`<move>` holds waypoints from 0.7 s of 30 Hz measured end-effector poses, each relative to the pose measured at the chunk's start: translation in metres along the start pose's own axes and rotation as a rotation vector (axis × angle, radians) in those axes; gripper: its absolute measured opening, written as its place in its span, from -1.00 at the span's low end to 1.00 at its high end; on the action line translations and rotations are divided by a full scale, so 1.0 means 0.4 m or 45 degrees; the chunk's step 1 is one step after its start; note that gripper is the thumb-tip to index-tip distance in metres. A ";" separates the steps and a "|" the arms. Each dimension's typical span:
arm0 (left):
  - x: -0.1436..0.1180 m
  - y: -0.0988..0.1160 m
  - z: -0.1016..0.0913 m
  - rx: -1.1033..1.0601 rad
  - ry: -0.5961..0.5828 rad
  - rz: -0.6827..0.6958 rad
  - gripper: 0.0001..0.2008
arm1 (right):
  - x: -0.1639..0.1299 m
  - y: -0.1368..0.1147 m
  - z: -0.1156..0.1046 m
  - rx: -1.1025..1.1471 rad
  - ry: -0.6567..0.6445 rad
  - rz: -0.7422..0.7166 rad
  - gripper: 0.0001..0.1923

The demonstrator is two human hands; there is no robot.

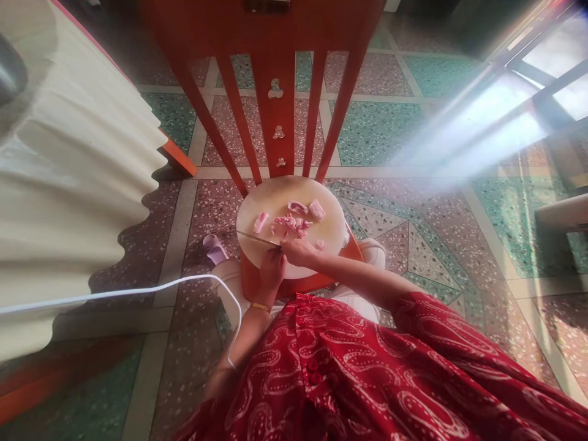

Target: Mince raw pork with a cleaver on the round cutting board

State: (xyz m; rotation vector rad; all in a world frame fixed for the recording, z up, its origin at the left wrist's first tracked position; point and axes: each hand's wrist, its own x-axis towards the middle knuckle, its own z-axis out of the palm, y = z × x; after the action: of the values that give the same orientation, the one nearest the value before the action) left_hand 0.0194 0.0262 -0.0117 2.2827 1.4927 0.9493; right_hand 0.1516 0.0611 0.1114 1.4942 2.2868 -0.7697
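A round pale cutting board (257,199) rests on the seat of a red chair. Near its front edge, my right hand (298,252) is closed around a knife (260,237), whose thin blade points left across the board. My left hand (272,267) is closed just below the blade, close against the right hand. Whatever its fingers hold is hidden. Small cut bits of raw meat (294,224) lie in the middle of the board. Larger raw meat pieces sit around them: one (261,222) to the left, one (297,207) behind, and a block (316,210) at the right.
The red slatted chair back (273,116) rises behind the board. A white cable (151,288) runs from the left to my body. At left hangs a cream tablecloth (92,165). A lilac slipper (214,249) is on the terrazzo floor (376,131).
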 end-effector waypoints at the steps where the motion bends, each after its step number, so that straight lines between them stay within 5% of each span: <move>1: 0.001 0.002 -0.001 0.009 -0.003 -0.011 -0.80 | 0.004 -0.005 -0.005 0.003 0.012 -0.016 -0.75; 11: -0.004 0.025 -0.031 -0.079 0.074 -0.034 -0.82 | -0.132 0.081 0.023 -0.104 0.045 0.121 -0.67; 17: -0.012 0.028 -0.042 -0.070 0.039 0.003 -0.81 | -0.123 0.061 0.052 -0.154 0.069 0.049 -0.72; 21: -0.013 0.014 -0.028 -0.022 0.038 0.012 -0.81 | -0.052 0.023 0.040 -0.064 0.042 0.055 -0.72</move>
State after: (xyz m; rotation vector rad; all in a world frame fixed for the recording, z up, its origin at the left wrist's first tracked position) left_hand 0.0147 0.0175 -0.0022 2.2751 1.4811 0.9996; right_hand 0.1679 0.0392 0.1067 1.5396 2.2720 -0.6751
